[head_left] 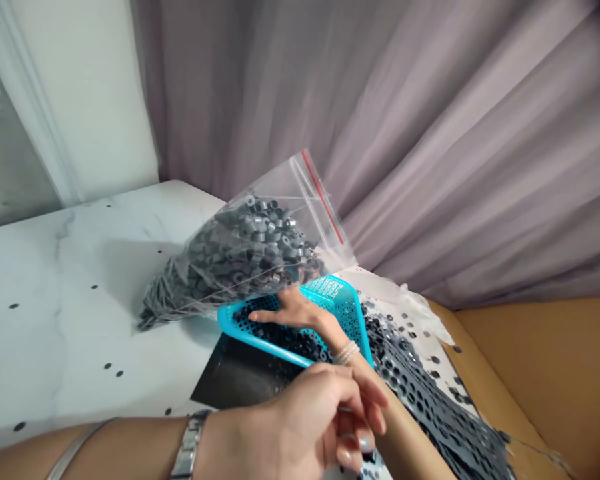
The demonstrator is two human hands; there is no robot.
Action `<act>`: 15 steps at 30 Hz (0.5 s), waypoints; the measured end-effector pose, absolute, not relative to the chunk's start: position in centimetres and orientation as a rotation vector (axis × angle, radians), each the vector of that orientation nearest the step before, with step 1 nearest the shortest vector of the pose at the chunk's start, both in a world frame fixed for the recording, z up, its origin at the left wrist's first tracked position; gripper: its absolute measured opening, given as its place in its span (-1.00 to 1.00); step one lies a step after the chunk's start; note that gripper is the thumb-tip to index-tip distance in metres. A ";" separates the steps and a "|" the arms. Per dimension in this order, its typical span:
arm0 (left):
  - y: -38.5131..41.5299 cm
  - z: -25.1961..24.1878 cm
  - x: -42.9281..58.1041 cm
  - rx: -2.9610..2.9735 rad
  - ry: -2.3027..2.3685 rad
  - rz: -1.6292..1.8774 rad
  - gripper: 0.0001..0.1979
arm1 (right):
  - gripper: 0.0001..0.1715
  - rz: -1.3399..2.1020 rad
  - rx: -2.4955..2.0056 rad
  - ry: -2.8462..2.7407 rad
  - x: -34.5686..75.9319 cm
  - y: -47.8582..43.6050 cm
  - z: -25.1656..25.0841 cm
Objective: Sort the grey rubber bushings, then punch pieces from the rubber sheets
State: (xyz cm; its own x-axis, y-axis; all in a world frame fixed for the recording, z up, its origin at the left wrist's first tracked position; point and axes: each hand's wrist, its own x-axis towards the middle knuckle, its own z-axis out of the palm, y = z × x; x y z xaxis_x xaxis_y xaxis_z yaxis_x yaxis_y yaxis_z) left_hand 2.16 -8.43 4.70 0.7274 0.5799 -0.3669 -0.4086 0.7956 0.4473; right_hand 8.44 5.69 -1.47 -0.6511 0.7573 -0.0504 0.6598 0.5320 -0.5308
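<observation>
A clear zip bag (250,247) full of small grey ring-shaped pieces leans over a turquoise basket (270,347), its red-striped top tilted up to the right. My right hand (295,310), with a beaded bracelet, is over the basket with its thumb stretched to the left. Its other fingers are partly hidden by the bag's lower edge; whether they press on it I cannot tell. Inside the basket lie many small black pieces (300,340). Nearer to me, my left hand (320,413) crosses over the right forearm, fingers curled in; anything inside them is hidden.
Perforated dark sheets (425,393) are heaped to the basket's right. A flat black sheet (235,373) is partly beneath the basket. Loose black discs (113,368) are scattered on the white marbled table (70,333). Behind hangs a mauve curtain (405,120); a brown surface (545,367) is at right.
</observation>
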 end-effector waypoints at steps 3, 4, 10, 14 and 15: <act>-8.6 4.5 2.3 0.357 0.589 0.518 -0.84 | -0.43 0.765 -1.080 -2.745 7.6 5.0 -1.5; -8.5 4.5 2.3 0.360 0.592 0.532 -0.84 | -0.51 0.771 -1.047 -2.792 7.8 4.9 -1.3; -8.4 4.0 2.3 0.340 0.567 0.551 -0.79 | -0.60 0.726 -1.094 -2.808 9.3 5.9 0.1; -8.1 3.9 2.1 0.320 0.615 0.536 -0.82 | -0.41 0.695 -1.095 -2.787 8.0 5.4 -0.2; -7.9 3.9 1.9 0.318 0.616 0.558 -0.83 | -0.43 0.696 -1.078 -2.807 7.9 4.9 -0.3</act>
State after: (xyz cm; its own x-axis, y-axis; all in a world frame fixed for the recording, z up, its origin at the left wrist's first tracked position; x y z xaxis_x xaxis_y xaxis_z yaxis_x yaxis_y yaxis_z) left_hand 1.94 -7.90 3.88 0.6770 0.5788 -0.4545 -0.3953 0.8070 0.4388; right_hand 7.89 4.95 -0.29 -0.7546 0.6474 -0.1071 0.6225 0.6545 -0.4290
